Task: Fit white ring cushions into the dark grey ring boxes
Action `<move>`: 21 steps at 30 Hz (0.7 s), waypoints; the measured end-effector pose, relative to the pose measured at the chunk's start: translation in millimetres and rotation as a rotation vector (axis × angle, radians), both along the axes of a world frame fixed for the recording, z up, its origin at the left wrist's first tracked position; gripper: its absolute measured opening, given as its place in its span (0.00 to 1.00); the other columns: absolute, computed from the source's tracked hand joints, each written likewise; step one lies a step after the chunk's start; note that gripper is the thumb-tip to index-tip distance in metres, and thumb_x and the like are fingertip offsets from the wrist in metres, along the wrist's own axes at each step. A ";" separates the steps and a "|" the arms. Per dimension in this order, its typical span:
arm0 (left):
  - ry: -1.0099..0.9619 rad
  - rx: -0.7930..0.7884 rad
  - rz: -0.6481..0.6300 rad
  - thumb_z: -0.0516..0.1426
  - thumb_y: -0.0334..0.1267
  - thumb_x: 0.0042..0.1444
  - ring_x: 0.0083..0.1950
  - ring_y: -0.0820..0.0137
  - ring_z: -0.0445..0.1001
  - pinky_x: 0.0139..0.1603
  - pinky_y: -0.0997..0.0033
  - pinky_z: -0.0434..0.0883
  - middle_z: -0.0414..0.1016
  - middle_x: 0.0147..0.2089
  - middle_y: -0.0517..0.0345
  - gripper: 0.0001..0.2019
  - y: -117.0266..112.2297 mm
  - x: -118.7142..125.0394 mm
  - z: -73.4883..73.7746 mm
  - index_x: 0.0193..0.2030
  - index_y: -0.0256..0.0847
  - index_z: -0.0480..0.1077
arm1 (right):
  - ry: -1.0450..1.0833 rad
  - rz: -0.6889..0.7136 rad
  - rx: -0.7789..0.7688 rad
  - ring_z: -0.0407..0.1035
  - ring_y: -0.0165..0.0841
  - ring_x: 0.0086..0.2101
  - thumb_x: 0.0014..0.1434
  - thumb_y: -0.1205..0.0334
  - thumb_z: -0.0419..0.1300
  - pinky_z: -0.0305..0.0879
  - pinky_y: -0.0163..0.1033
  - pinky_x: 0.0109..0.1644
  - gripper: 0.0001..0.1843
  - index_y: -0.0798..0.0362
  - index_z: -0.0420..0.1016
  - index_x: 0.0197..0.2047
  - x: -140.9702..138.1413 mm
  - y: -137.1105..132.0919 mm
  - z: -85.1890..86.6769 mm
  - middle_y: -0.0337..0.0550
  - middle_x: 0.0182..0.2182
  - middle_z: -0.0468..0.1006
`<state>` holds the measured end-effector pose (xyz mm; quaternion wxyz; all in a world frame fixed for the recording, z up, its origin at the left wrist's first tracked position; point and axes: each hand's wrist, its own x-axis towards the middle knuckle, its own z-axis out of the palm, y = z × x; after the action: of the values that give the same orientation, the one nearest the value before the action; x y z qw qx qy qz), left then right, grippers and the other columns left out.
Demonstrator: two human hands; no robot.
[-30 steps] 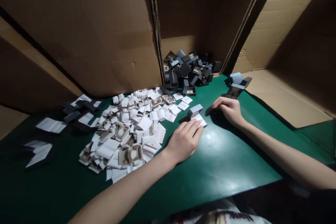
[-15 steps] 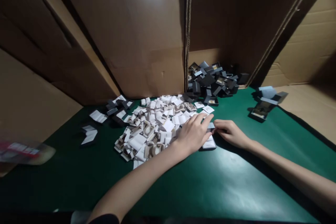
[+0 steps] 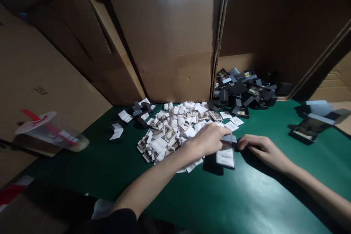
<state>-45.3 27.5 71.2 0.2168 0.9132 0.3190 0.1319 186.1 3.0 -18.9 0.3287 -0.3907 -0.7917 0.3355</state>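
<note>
My left hand (image 3: 210,139) is closed on the raised lid of a small dark box (image 3: 229,138), its fingers bent down over the edge. Below the lid, the box's white lining (image 3: 225,157) faces up, with small print on it. Close to the right side of the box, my right hand (image 3: 259,148) rests on the table with its fingers curled in. Whether its fingertips hold anything is hidden. A large heap of small white inserts (image 3: 161,144) lies beside and behind my left hand.
Dark open boxes (image 3: 241,89) are piled at the back right, and a few more (image 3: 142,111) lie at the back left. Another open box (image 3: 304,131) stands at the far right. A plastic cup (image 3: 55,131) with a red straw is on the left. Tall cardboard (image 3: 170,44) borders the green table.
The view has swung left, bringing the whole cup into sight. My left hand's fingers, spread over the box before, are now bent onto its lid. More of the white lining shows.
</note>
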 end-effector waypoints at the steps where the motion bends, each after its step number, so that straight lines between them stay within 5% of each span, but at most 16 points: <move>1: -0.059 -0.014 0.005 0.59 0.27 0.52 0.34 0.70 0.75 0.31 0.76 0.67 0.77 0.31 0.57 0.03 2.6 -4.3 8.2 0.33 0.37 0.74 | 0.002 0.003 -0.003 0.72 0.36 0.37 0.59 0.67 0.51 0.65 0.40 0.43 0.11 0.52 0.74 0.32 0.4 0.3 -0.9 0.44 0.34 0.77; 5: -0.210 -0.045 0.169 0.59 0.26 0.52 0.36 0.71 0.76 0.36 0.74 0.70 0.79 0.36 0.56 0.07 14.9 -36.0 49.0 0.36 0.36 0.75 | 0.003 0.018 -0.007 0.72 0.37 0.38 0.61 0.63 0.50 0.65 0.40 0.43 0.12 0.51 0.74 0.33 3.1 1.0 -4.3 0.45 0.35 0.77; 10: -0.165 0.128 0.552 0.61 0.31 0.50 0.40 0.66 0.76 0.39 0.71 0.73 0.78 0.41 0.56 0.11 36.4 -117.3 84.9 0.42 0.37 0.75 | -0.017 0.002 -0.032 0.72 0.40 0.39 0.62 0.60 0.50 0.66 0.42 0.43 0.13 0.50 0.74 0.32 4.0 -0.9 -3.6 0.48 0.37 0.77; 16: -0.315 0.089 1.128 0.63 0.28 0.44 0.25 0.71 0.75 0.29 0.73 0.74 0.76 0.34 0.59 0.13 71.1 -215.0 60.5 0.39 0.37 0.76 | -0.012 -0.027 -0.041 0.73 0.43 0.39 0.63 0.57 0.49 0.68 0.44 0.43 0.16 0.48 0.76 0.31 1.6 -2.5 0.3 0.53 0.37 0.77; 21: -0.439 0.109 1.251 0.61 0.24 0.45 0.32 0.71 0.75 0.31 0.71 0.78 0.75 0.37 0.55 0.14 87.4 -248.6 34.4 0.41 0.33 0.75 | -0.022 -0.032 -0.042 0.72 0.43 0.39 0.63 0.57 0.49 0.68 0.43 0.44 0.16 0.48 0.75 0.31 2.2 -2.2 -0.7 0.52 0.37 0.77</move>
<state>-293.9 114.8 105.6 0.1130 0.5174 0.7303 0.4315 188.3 0.8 -19.6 0.3171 -0.4137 -0.7818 0.3423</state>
